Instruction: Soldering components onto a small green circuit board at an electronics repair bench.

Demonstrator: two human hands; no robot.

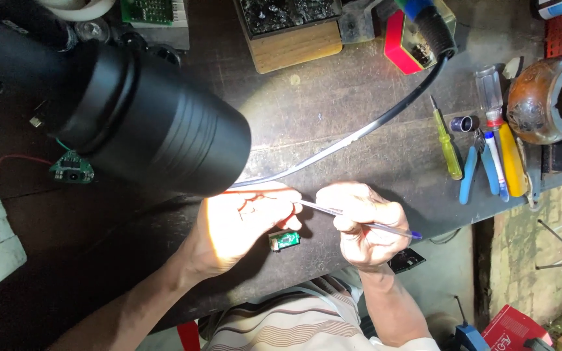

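Observation:
My left hand (245, 224) lies under the bright lamp light on the dark workbench, fingers curled around something small that the glare hides; a thin red wire runs along its top. Just below its fingertips sits a small green circuit board (284, 240). My right hand (359, 224) is closed on a thin clear pen-like tool with a blue end (385, 229), held like a pen. The tool's tip points left and meets the fingertips of my left hand.
A large black lamp head (154, 123) looms over the bench at left. A black cable (359, 133) crosses the bench (372, 84). Screwdrivers and blue-handled pliers (482, 159) lie at right beside a round metal pot (544, 97). Another green board (71, 169) lies at left.

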